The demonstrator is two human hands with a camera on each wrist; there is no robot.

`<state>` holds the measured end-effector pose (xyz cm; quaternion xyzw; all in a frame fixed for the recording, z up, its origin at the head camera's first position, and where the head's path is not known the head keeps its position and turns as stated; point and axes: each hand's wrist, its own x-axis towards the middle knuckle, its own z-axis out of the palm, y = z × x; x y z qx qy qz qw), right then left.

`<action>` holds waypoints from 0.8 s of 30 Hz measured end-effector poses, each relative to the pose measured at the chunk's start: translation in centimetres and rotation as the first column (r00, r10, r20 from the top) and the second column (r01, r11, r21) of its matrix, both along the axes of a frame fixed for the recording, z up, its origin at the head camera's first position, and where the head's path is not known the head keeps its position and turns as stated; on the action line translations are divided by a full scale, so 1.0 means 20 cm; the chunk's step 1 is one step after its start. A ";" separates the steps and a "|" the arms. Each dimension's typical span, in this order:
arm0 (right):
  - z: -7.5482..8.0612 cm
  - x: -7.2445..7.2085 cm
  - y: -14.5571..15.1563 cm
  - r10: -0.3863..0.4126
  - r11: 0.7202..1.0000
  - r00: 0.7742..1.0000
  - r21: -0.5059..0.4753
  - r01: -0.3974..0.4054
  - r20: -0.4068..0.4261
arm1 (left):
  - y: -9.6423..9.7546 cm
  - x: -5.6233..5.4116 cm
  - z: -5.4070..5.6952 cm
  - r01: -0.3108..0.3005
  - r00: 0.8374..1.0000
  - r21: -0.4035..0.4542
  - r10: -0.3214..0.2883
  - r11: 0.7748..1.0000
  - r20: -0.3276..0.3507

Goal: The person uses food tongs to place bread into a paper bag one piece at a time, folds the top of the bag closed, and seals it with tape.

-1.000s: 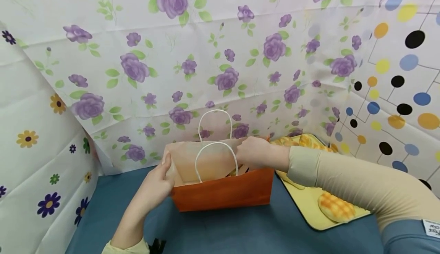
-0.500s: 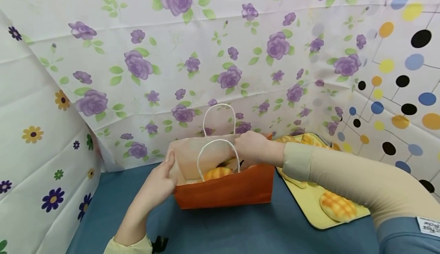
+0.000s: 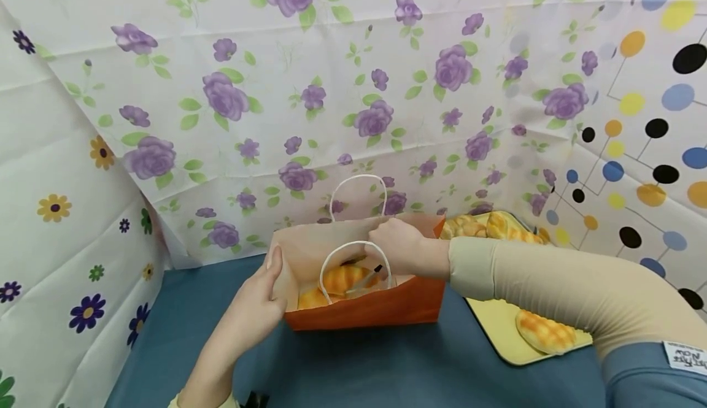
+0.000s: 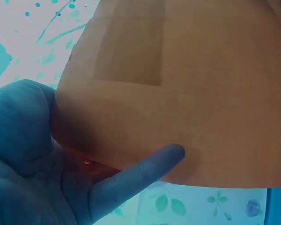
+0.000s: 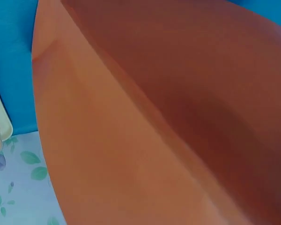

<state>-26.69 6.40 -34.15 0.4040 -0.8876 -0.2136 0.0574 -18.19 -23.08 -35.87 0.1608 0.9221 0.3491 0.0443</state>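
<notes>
An orange paper bag (image 3: 359, 315) with white cord handles stands on the blue table, its mouth facing up. At its left side my left hand (image 3: 256, 307) pinches the paper edge, thumb on the inner face; the left wrist view shows that thumb (image 4: 136, 176) lying along the brown paper. My right hand (image 3: 400, 247) reaches into the bag's right half with fingers curled. From it, slim tongs (image 3: 363, 283) with a black part extend left over a golden bread (image 3: 342, 278). The bag's orange side (image 5: 107, 140) fills the right wrist view and hides that hand.
Right of the bag lies a yellow tray (image 3: 502, 331), partly under my right forearm. A bread bun (image 3: 544, 332) sits near its front, with several breads (image 3: 508, 229) at the back. Patterned cloth walls (image 3: 309, 150) enclose the table's back and sides.
Golden bread inside the bag has come into view, more of it now than half a second ago. My right hand has shifted slightly; the left keeps its hold on the bag's edge.
</notes>
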 end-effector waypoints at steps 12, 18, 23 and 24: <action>-0.03 -0.01 -0.04 -0.054 0.996 0.993 -0.067 0.061 0.105 | 0.02 -0.01 0.02 -0.006 1.000 -0.004 0.006 1.000 0.019; -0.05 0.00 -0.06 -0.094 0.993 0.991 -0.063 0.100 0.100 | 0.02 -0.02 0.02 -0.001 1.000 -0.019 0.001 1.000 0.021; -0.06 0.00 -0.08 -0.131 0.991 0.989 -0.002 0.132 0.073 | 0.03 -0.02 0.02 -0.002 1.000 -0.016 0.002 1.000 0.017; -0.06 0.00 -0.08 -0.141 0.990 0.987 0.009 0.140 0.073 | 0.03 -0.02 0.02 -0.001 1.000 -0.017 0.002 1.000 0.016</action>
